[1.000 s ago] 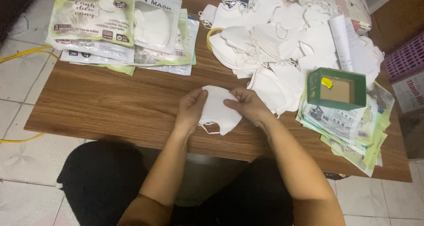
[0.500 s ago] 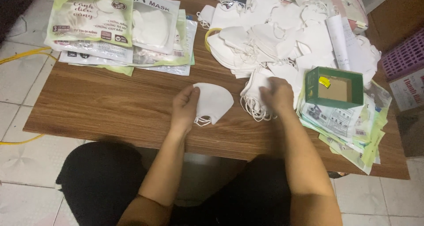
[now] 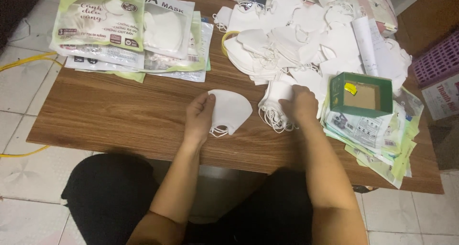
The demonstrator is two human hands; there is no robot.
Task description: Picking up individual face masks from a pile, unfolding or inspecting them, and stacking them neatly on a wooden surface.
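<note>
Folded white mask [image 3: 232,111] is lying flat at table [image 3: 119,111] ctr, L hand [image 3: 200,115] pinching its 9 o'clock edge, while R hand [image 3: 300,102] at 3 o'clock is gripping a mask stack [image 3: 276,94], w/ green box [image 3: 361,94] beyond.

Wooden tabletop [image 3: 119,111]; stack of printed mask packets [image 3: 129,29] at far left, another stack of flat packets [image 3: 377,139] at right edge. Green open cardboard box [image 3: 362,94] sits on the right stack. Purple basket [image 3: 437,58] and yellow cable [image 3: 24,63] on the tiled floor [image 3: 19,106].
</note>
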